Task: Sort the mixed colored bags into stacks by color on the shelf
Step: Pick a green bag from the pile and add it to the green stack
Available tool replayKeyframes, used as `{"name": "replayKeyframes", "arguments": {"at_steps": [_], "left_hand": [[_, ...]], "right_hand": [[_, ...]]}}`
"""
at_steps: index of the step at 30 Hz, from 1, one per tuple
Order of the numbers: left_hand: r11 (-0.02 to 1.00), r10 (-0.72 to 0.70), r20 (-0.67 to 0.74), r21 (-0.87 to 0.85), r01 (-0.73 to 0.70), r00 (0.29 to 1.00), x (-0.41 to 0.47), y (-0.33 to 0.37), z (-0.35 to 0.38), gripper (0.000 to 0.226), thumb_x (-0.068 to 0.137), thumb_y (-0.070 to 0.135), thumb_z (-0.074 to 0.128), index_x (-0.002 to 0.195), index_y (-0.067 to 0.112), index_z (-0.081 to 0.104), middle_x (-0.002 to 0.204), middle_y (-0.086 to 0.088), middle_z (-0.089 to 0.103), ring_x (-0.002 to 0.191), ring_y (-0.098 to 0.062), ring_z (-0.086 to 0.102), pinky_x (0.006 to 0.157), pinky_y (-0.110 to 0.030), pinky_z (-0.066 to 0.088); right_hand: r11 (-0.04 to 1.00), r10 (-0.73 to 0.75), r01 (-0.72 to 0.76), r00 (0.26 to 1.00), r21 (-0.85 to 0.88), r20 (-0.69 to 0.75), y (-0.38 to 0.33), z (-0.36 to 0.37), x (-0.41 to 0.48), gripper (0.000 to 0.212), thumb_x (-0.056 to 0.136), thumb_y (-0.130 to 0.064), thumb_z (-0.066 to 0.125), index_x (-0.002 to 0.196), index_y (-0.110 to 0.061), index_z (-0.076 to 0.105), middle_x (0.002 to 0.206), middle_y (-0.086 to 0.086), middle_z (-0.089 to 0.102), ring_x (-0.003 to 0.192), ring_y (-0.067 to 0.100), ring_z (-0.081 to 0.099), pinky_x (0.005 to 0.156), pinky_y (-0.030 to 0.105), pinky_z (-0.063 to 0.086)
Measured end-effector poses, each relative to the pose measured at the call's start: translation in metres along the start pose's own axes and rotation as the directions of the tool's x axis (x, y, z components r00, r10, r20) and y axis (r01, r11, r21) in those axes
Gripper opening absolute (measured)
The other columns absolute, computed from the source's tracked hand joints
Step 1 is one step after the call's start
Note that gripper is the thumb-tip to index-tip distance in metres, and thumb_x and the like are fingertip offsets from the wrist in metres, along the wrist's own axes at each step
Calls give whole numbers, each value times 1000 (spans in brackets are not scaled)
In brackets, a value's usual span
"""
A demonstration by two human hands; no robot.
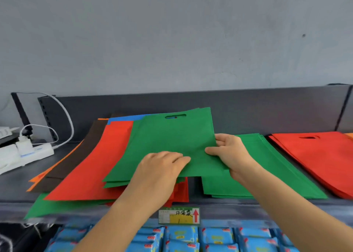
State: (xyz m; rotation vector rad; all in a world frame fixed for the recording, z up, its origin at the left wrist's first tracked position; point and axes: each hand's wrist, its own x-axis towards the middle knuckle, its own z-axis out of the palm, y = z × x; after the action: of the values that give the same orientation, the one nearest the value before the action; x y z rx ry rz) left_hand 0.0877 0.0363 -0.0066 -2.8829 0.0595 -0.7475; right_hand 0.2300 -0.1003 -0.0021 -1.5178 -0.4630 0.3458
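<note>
Across the full width, under a grey wall (172, 41): dark shelf (15, 184) with a low back panel (267, 108). On its left half, a fanned mixed pile (91, 165) of flat bags in red, brown, orange and blue, with more green at the bottom and front corners overhanging the shelf lip. On its right half, a squared green stack (277, 171). Just beside that, a red stack (321, 156) running off the right edge. Below the shelf lip, rows of blue packets (215, 236).

Atop the mixed pile, skewed, its right corner over the green stack's edge: top green bag (172, 140), cut-out handle toward the back panel. Right grip (229, 150) clenched on that bag's right edge, thumb on top, fingers curled at the edge. Left grip (158, 167) released, fingers fairly straight and laid flat on the bag's near edge, thumb hidden.

At far left, white power strip (23, 154). On the shelf lip, small price label (179, 215) with a red arrow pointing up.
</note>
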Motion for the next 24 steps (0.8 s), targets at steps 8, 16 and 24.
{"name": "replayKeyframes", "arguments": {"at_steps": [8, 16, 24], "left_hand": [[968, 51, 24, -246, -44, 998, 56, 49, 22, 59, 79, -6, 49, 120, 35, 59, 116, 20, 60, 108, -5, 54, 82, -28, 47], [945, 176, 264, -317, -87, 948, 90, 92, 70, 41, 90, 39, 54, 131, 35, 49, 129, 19, 52, 119, -3, 43, 94, -26, 40], [960, 164, 444, -278, -39, 881, 89, 103, 76, 66, 83, 71, 29, 124, 28, 56, 124, 13, 56, 112, -9, 46, 93, -33, 43]], "right_hand": [[994, -20, 3, 986, -106, -165, 5, -130, 4, 26, 80, 14, 58, 93, -8, 65, 93, 13, 71, 73, 22, 70, 66, 33, 60], [865, 41, -154, 970, -477, -239, 34, -203, 18, 56, 79, -1, 69, 132, -5, 50, 109, 14, 64, 98, 30, 63, 88, 42, 52], [465, -47, 59, 998, -883, 43, 28, -189, 26, 60, 81, -16, 69, 137, -15, 45, 144, 3, 43, 129, 18, 43, 100, 22, 33]]}}
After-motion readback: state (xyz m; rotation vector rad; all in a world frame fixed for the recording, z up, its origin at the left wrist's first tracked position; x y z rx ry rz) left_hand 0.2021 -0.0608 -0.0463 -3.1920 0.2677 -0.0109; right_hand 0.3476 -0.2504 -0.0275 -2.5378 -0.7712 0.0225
